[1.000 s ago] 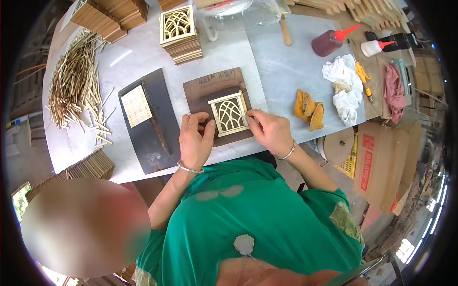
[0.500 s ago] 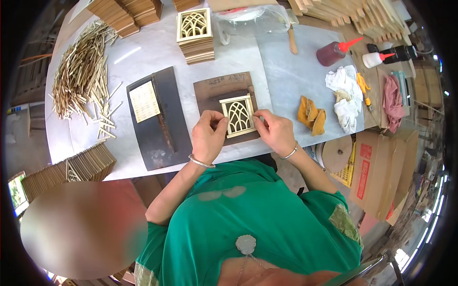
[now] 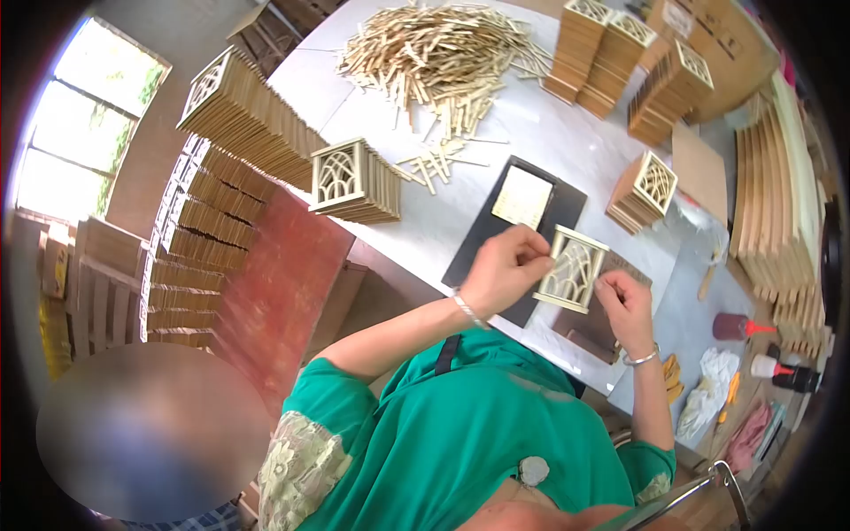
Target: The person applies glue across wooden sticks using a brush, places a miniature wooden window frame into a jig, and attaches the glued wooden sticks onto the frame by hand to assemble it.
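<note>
A small pale wooden lattice panel (image 3: 571, 270), with crossing arched strips inside a rectangular frame, is tilted above the table. My left hand (image 3: 506, 273) pinches its left edge between thumb and fingers. Closed fingertips of my right hand (image 3: 627, 310) meet its right edge. Beneath lies a brown board (image 3: 591, 334), partly covered by the panel and my right hand. To the left is a black board (image 3: 478, 232) bearing a pale rectangular sheet (image 3: 522, 196) with fine markings.
Loose wooden sticks (image 3: 434, 53) are heaped at the back of the table. Stacked lattice panels (image 3: 359, 181) line the left edge; another stack (image 3: 642, 190) stands behind the boards. At right are a red-tipped bottle (image 3: 730, 327) and a white cloth (image 3: 711, 380). A blurred patch covers the lower left.
My view has swung left, bringing the window and stacked panels into sight. Both hands have raised the lattice panel off the brown board and tilted it.
</note>
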`<action>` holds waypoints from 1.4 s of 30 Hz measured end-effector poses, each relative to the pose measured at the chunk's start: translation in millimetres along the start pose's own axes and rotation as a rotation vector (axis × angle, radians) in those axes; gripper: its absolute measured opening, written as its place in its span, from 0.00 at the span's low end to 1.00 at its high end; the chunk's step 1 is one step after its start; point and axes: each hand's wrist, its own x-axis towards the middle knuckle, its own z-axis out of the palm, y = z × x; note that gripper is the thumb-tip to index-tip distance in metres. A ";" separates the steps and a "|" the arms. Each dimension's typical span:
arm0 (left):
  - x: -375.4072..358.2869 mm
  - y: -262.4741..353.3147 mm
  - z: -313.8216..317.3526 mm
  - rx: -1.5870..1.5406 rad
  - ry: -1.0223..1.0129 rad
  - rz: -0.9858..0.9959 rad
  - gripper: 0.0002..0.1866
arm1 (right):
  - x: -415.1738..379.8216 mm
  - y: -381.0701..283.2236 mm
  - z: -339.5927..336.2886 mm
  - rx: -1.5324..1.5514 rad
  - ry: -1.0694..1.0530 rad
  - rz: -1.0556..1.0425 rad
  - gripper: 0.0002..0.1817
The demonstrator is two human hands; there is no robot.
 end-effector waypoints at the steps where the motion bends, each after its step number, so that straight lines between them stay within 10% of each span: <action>1: -5.6 15.9 -19.1 0.001 0.020 -0.007 0.08 | 14.2 -15.2 9.3 0.039 -0.054 -0.006 0.08; 11: -39.5 87.6 -180.3 0.115 0.578 0.286 0.05 | 122.6 -152.8 151.9 0.159 -0.355 -0.237 0.12; 29: -31.7 62.7 -239.9 0.373 0.696 0.221 0.05 | 169.8 -143.6 210.5 0.026 -0.394 -0.278 0.15; 37: -71.5 59.5 -176.9 0.481 0.558 0.515 0.01 | 149.2 -71.5 37.2 -0.313 -0.024 -0.364 0.11; 42: -49.5 32.8 -122.3 0.681 0.163 0.391 0.05 | 128.6 1.5 -104.3 -0.763 0.124 -0.312 0.36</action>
